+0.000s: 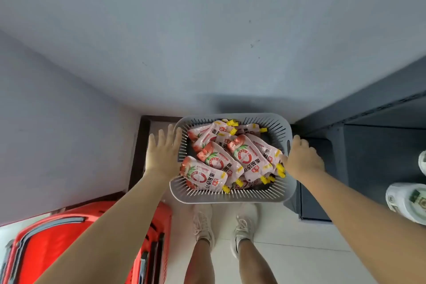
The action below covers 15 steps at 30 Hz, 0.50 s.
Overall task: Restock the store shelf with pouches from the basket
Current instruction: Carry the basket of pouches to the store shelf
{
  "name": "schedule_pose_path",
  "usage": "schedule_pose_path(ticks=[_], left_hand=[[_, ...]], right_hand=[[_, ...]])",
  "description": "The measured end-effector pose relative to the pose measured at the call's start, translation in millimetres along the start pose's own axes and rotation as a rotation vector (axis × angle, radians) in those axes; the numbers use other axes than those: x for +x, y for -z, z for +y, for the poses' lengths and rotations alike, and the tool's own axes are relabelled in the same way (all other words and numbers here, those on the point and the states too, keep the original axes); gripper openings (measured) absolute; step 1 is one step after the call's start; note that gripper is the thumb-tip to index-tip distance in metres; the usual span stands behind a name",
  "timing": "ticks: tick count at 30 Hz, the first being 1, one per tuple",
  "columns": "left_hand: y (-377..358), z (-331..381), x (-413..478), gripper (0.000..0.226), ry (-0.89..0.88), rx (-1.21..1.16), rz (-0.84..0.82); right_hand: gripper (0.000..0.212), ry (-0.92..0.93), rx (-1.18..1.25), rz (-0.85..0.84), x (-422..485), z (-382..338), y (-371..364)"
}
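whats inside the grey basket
A loose pile of yellow-capped, pink-and-red pouches fills the grey basket. They overlap, so the lower ones and most of the basket floor are hidden.

Grey slotted plastic basket, level, open side up. Brims with pink-and-red spouted pouches, yellow-capped, lying flat and overlapping at mixed angles. Dark grey shelf just beside, on the right.

Right hand fingertips hidden behind basket rim; lower pouches mostly buried; red case cropped at bottom-left edge.
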<state>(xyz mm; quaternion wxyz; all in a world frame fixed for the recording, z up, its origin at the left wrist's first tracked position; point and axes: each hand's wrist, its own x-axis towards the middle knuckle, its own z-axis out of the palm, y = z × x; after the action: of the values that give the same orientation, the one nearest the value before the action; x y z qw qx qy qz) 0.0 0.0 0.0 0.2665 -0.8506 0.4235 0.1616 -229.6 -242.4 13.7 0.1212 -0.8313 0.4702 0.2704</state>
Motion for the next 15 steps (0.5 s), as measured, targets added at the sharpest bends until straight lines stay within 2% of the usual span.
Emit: schedule_pose_path(ticks=[1,3,6,8,9,11,15], left_hand=[[-2,2,4,0.098,0.034,-0.007,-0.044],[-12,6,13,0.092,0.133,-0.218,-0.040],[-29,17,24,0.054,0.234,-0.713,-0.018],[-32,19,32,0.031,0.402,-0.981,-0.071],[-36,18,35,0.029,0.478,-1.084,-0.110],[-40,17,39,0.038,0.559,-1.281,-0.180],[-47,18,38,0.059,0.633,-1.586,-0.300]], right_hand=[[0.063,-0.032,0.045,-0.007,6,-2,-5],[0.047,-0.080,0.153,0.008,19,-5,-16],[0.032,-0.176,0.290,-0.017,33,-6,-32],[0.027,-0.235,0.414,-0.011,38,-4,-40],[0.026,-0.268,0.477,-0.010,42,-2,-45],[0.031,-0.318,0.614,-0.010,47,1,-51],[0.057,-0.403,0.946,-0.096,53,-2,-54]])
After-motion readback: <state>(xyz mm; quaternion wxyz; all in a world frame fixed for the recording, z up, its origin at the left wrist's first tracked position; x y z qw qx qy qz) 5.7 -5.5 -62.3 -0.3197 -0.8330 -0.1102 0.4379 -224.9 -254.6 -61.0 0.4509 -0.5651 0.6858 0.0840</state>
